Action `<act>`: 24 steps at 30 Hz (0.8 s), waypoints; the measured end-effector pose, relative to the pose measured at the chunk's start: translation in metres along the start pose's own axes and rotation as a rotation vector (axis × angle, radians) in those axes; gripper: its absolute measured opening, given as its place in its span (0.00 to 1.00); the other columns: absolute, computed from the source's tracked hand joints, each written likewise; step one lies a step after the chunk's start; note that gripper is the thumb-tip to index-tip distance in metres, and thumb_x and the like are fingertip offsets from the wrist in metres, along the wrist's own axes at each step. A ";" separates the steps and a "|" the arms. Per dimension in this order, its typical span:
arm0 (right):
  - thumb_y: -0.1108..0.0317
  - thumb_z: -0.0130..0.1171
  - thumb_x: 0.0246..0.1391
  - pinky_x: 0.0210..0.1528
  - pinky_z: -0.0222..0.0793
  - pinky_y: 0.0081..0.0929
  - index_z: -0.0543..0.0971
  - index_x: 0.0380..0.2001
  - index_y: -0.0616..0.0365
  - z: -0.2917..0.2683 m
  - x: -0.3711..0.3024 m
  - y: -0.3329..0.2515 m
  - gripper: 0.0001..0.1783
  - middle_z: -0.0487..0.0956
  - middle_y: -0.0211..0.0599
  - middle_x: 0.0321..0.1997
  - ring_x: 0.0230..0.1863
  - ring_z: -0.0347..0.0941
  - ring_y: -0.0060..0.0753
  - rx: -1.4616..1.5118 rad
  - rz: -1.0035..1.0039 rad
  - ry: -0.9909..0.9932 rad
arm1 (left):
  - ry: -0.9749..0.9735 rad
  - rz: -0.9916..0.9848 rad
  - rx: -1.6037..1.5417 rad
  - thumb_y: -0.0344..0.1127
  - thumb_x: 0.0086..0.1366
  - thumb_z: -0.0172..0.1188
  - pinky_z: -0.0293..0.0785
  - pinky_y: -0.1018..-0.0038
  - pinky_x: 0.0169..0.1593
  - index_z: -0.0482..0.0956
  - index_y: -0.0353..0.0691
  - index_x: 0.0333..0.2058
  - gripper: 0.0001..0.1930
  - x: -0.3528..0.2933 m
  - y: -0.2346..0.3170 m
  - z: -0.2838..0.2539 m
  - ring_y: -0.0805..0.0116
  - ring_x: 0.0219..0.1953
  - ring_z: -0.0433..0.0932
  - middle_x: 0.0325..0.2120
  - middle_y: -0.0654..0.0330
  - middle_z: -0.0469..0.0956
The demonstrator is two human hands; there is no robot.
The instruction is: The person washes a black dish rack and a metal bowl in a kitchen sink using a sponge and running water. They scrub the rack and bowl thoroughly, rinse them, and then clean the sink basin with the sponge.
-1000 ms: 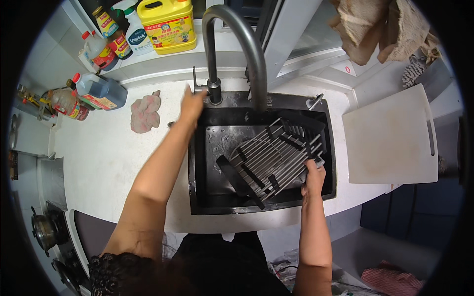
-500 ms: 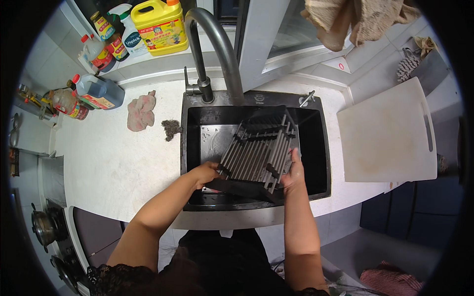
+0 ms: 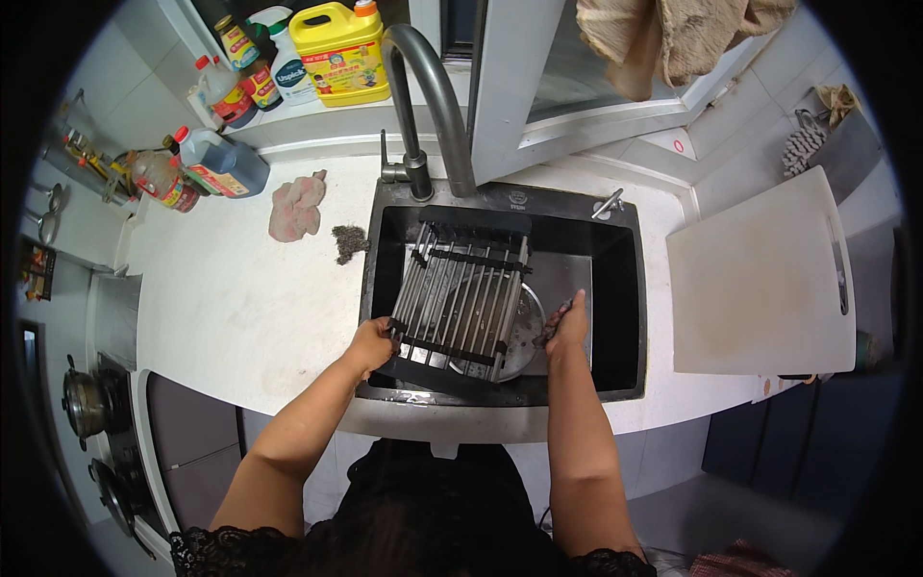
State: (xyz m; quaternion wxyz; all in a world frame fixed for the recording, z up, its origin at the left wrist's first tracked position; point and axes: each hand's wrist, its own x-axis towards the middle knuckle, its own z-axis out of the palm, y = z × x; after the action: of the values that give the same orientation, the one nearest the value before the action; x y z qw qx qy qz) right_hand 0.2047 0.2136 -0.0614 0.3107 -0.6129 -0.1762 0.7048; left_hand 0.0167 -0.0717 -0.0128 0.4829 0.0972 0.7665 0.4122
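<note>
We have the metal-barred drying rack (image 3: 450,306) inside the left half of the black sink (image 3: 617,298), its dark end pieces at the far and near ends; whether it rests on the bottom or is held clear, we cannot tell. Our left hand (image 3: 371,346) is closed around its near left corner. Our right hand (image 3: 567,325) is apart from the rack, to its right, over the basin, with its fingers drawn in on a mottled greyish wad (image 3: 551,325) whose material we cannot make out. Beneath the bars we see a round, shiny metal vessel (image 3: 525,334), partly hidden.

Behind the basin rises the gooseneck faucet (image 3: 433,87), its spout reaching the far rim; a pump dispenser (image 3: 608,205) stands at the far right corner. Just left of the sink, on our white worktop (image 3: 231,308), lies a dark wire scourer (image 3: 350,243), with a pinkish rag (image 3: 297,208) near it. A bottle of dark liquid (image 3: 227,163) stands farther back, and on the sill above is a yellow jug (image 3: 338,58). To the right of the sink we have a pale cutting board (image 3: 755,279).
</note>
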 end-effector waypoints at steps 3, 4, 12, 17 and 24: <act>0.51 0.50 0.56 0.16 0.55 0.24 0.66 0.17 0.52 0.003 0.010 0.007 0.20 0.63 0.27 0.14 0.13 0.58 0.23 -0.014 -0.081 0.036 | 0.058 0.087 -0.055 0.16 0.50 0.51 0.67 0.79 0.25 0.76 0.37 0.38 0.16 -0.001 -0.010 0.005 0.75 0.22 0.72 0.23 0.63 0.76; 0.53 0.50 0.56 0.15 0.55 0.24 0.66 0.17 0.52 0.005 0.008 0.008 0.19 0.63 0.28 0.14 0.13 0.58 0.24 -0.023 -0.126 0.056 | 0.064 0.106 -0.071 0.16 0.50 0.51 0.67 0.79 0.26 0.76 0.37 0.38 0.16 -0.002 -0.010 0.007 0.75 0.22 0.72 0.23 0.63 0.76; 0.56 0.50 0.55 0.15 0.54 0.24 0.65 0.17 0.49 -0.002 0.014 -0.001 0.16 0.64 0.26 0.15 0.12 0.58 0.24 -0.148 -0.122 -0.030 | 0.098 0.078 -0.078 0.16 0.49 0.51 0.66 0.80 0.25 0.77 0.36 0.36 0.15 0.000 -0.020 0.017 0.76 0.21 0.70 0.20 0.63 0.75; 0.59 0.53 0.56 0.19 0.60 0.21 0.76 0.27 0.59 0.004 -0.008 -0.024 0.14 0.72 0.32 0.25 0.18 0.64 0.23 -0.177 -0.214 -0.250 | 0.138 0.081 0.003 0.18 0.50 0.51 0.65 0.80 0.23 0.76 0.36 0.37 0.14 -0.007 -0.008 0.042 0.78 0.19 0.68 0.20 0.65 0.74; 0.57 0.63 0.48 0.44 0.71 0.32 0.76 0.50 0.52 0.022 -0.010 -0.078 0.25 0.76 0.44 0.49 0.45 0.75 0.42 -1.095 -1.368 -0.327 | 0.326 0.256 0.356 0.27 0.51 0.58 0.73 0.63 0.35 0.77 0.45 0.46 0.20 0.000 -0.007 0.064 0.53 0.27 0.78 0.23 0.51 0.78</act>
State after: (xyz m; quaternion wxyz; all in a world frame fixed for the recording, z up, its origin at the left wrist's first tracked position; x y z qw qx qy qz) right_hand 0.2014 0.2684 -0.0005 0.2981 -0.3278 -0.8577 0.2608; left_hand 0.0710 -0.0415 -0.0305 0.2722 0.2091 0.8760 0.3389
